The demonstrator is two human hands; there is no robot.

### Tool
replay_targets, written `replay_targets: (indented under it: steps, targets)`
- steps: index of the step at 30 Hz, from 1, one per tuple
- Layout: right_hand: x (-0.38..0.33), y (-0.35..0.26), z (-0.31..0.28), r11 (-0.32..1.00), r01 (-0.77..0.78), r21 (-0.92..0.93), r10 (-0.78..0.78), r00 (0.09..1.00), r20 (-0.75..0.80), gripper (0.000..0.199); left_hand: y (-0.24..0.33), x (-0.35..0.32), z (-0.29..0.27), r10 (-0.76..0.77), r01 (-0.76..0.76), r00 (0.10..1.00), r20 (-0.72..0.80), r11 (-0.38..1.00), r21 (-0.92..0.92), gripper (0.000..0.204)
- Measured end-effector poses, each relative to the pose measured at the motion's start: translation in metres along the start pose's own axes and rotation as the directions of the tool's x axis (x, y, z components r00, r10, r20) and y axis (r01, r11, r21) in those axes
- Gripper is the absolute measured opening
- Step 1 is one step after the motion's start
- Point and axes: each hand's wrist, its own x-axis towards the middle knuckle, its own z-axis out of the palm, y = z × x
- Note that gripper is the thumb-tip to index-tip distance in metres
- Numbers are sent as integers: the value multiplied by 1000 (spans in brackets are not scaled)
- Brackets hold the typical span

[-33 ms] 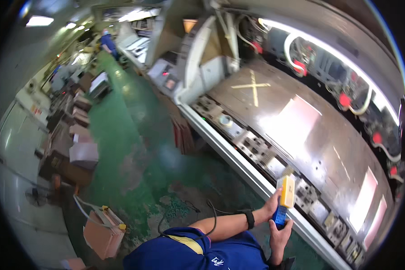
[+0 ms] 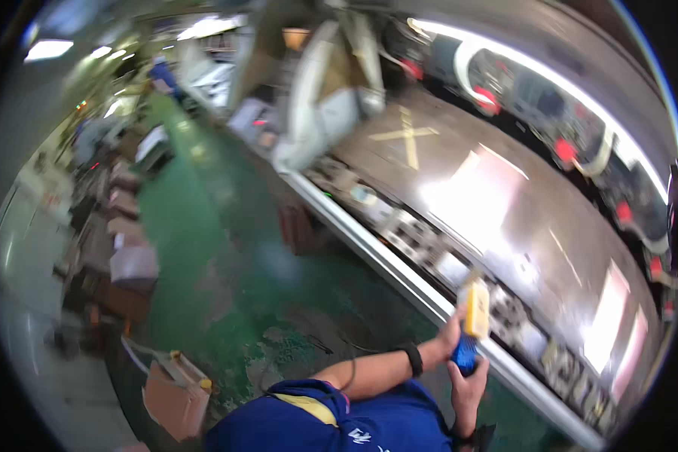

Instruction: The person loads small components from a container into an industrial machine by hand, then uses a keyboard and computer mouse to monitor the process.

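My left hand (image 2: 450,336) comes in from the left, closed round a small yellow block-shaped thing (image 2: 476,309) with a pale side. Directly below that sits a bright blue piece (image 2: 464,357), touching or joined to it; blur hides which. The blue piece is gripped by my right hand (image 2: 468,383), its thumb and fingers wrapped about the lower end. Both hands are together over the front white rail (image 2: 369,245) of a large machine. Beneath the block, a row of metal clamps and fittings (image 2: 410,233) runs along the machine's edge.
Past the rail lies a brown metal bed (image 2: 444,147) with a yellow tape cross (image 2: 407,137) and pale sheets (image 2: 609,316). Red-tipped hoses (image 2: 488,101) line its far side. Cardboard stacks (image 2: 175,399) stand left on the green floor (image 2: 203,218). A person (image 2: 162,77) is far off.
The whole view has shifted slightly, moving the machine and floor leftward in the picture, with more blur. Both hands keep their hold on the yellow and blue things.
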Motion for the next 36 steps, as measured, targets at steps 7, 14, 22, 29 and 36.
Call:
replay_targets:
  steps: [7, 14, 22, 29, 36]
  targets:
    - [69, 35, -76, 843, -191, 503, 104, 975, 195, 17, 15, 40, 69, -337, 329, 941, 17, 929, 171, 61]
    - [88, 116, -135, 637, -268, 722, 261, 957, 125, 12, -89, 76, 105, -311, 343, 939, -147, 874, 343, 57]
    - [139, 224, -288, 649, -330, 686, 138, 937, 320, 15, -240, 98, 157, -115, 233, 946, -302, 891, 390, 54]
    - [151, 287, -391, 624, -414, 663, 102, 884, 456, 12, -346, 103, 201, -89, 226, 939, -331, 887, 403, 57]
    - [153, 339, -421, 500, -339, 797, 226, 940, 258, 8, -371, 92, 192, -147, 333, 916, -373, 797, 503, 57]
